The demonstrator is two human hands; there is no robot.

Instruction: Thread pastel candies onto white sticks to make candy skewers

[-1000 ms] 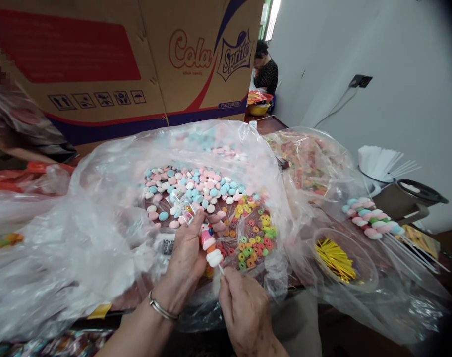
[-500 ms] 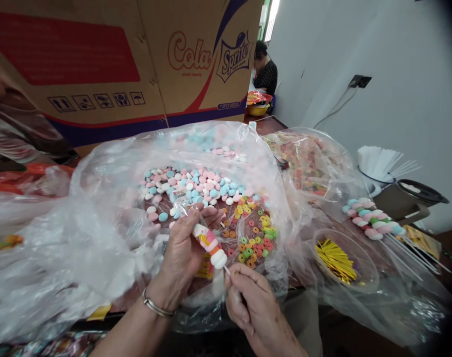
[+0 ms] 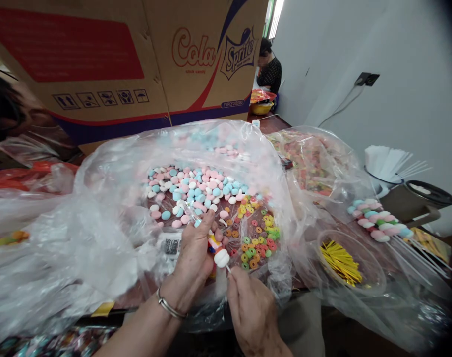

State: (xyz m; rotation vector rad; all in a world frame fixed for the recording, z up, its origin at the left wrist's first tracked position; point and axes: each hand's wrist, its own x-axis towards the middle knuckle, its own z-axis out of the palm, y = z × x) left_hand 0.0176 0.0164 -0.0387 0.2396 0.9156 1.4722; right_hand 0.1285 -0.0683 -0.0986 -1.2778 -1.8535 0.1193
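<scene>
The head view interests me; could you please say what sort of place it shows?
Probably a candy workroom, judging by the handheld candy stick, the loose pastel candies and the carton printed "stick candy".

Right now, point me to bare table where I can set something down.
Only small patches show: the far tabletop between the cardboard box and wall, and a strip between the bowl and the candy sticks, possibly under clear plastic. The middle is crowded: loose candies, candy rings, the left hand and right hand.
</scene>
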